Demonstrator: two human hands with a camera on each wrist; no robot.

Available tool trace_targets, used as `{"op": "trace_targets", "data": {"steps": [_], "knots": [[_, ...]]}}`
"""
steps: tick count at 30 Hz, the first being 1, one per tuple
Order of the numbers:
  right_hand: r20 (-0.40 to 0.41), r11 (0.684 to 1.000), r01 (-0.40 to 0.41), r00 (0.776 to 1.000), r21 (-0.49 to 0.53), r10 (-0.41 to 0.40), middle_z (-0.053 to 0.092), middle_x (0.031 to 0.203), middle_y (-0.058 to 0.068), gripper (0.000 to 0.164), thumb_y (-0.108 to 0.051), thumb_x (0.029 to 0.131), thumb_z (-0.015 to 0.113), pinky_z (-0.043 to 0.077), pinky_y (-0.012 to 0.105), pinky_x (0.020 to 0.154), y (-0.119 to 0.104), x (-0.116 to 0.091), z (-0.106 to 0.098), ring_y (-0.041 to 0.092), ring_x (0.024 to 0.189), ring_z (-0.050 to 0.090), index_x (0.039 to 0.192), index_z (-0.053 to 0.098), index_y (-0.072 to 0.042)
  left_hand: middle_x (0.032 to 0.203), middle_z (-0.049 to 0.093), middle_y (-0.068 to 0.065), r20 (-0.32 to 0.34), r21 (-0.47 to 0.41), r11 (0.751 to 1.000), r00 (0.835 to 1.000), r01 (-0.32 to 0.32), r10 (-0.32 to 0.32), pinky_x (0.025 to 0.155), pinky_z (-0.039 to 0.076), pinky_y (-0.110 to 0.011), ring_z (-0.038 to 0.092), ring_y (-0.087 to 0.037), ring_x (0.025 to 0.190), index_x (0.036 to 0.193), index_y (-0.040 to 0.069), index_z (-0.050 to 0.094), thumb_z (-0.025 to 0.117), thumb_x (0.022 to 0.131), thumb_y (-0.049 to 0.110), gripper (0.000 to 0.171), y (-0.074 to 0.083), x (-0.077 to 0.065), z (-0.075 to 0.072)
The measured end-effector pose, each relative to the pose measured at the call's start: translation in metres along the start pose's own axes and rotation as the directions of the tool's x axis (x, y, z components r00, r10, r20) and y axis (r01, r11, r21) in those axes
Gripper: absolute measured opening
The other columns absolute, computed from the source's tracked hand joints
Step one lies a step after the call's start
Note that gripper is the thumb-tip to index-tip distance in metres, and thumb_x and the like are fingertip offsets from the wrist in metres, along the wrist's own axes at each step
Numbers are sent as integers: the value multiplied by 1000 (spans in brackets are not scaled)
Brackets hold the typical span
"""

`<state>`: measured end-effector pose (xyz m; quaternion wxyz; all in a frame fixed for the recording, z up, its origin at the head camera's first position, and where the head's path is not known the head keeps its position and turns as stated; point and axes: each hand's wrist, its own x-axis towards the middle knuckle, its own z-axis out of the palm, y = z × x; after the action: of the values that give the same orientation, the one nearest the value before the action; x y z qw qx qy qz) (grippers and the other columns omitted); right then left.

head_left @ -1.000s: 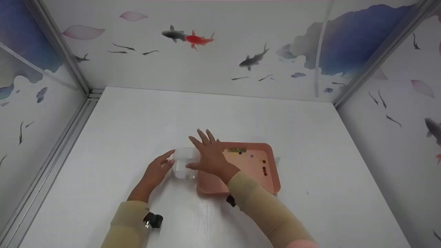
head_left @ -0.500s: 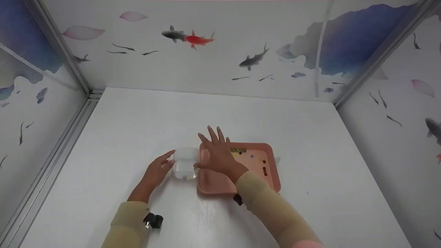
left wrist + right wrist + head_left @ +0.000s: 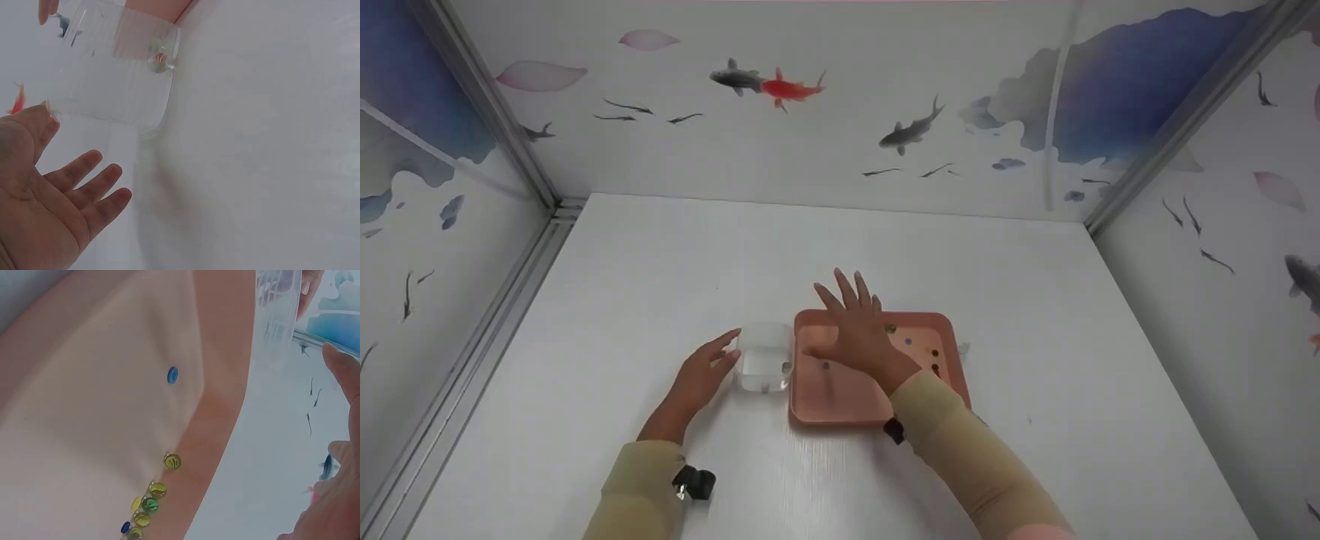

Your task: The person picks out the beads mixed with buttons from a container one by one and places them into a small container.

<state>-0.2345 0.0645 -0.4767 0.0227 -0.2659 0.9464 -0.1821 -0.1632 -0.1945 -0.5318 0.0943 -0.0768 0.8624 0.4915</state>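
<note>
Clear plastic, the box (image 3: 751, 381) stands just left of the pink tray (image 3: 840, 411); the left hand (image 3: 699, 381), fingers loosely spread, is at the box's left side. The right hand (image 3: 861, 331) is over the tray, fingers splayed, with a blue button (image 3: 172, 375) lying in the tray near its thumb.

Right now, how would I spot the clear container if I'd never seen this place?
Start at the white table and find the pink tray on it. In the head view, the clear container stands just left of that tray, beside the person's left hand. Unlike the opaque tray, it is see-through and smaller.
</note>
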Motion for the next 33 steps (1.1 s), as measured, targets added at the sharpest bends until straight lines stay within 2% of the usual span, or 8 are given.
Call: {"op": "trace_targets", "data": {"steps": [10,17,22,28,33], "knots": [[-31,999,-15,999,-29,15,8,162,13,98,-58,79,72,18,66,110,15,-1,-3,39,147,0,155,24,-18,154,33,-16,-6,12,1000,1000,3,-3,110,31,-58,35,-40,137,150,20,37,46,103,32,49,-1,0,1],[-51,999,-30,998,38,32,9,162,12,97,-54,79,74,17,65,112,22,-3,-7,37,148,1,154,25,-17,154,33,-17,-7,12,1000,1000,5,-4,109,31,-58,35,-40,137,150,20,37,45,103,33,49,-2,1,1],[-61,999,-43,997,32,45,11,162,12,98,-58,79,72,18,62,113,28,-3,-8,37,148,3,154,25,-17,153,34,-17,-7,14,1000,1000,0,0,109,32,-57,36,-40,137,150,19,38,46,103,33,49,-1,1,1],[-115,994,-41,992,102,53,16,161,13,95,-47,78,78,17,63,113,36,-6,-9,37,147,7,153,29,-15,154,32,-18,8,-10,1000,1000,-6,6,109,31,-59,34,-41,138,150,20,37,45,103,32,49,0,-1,-1],[-134,990,-53,989,133,70,18,160,12,92,-44,80,78,16,61,114,42,-7,-12,36,148,8,153,30,-15,154,31,-17,9,-12,1000,1000,-10,10,109,30,-58,34,-41,138,150,19,37,45,103,32,49,0,-1,-2]]}}
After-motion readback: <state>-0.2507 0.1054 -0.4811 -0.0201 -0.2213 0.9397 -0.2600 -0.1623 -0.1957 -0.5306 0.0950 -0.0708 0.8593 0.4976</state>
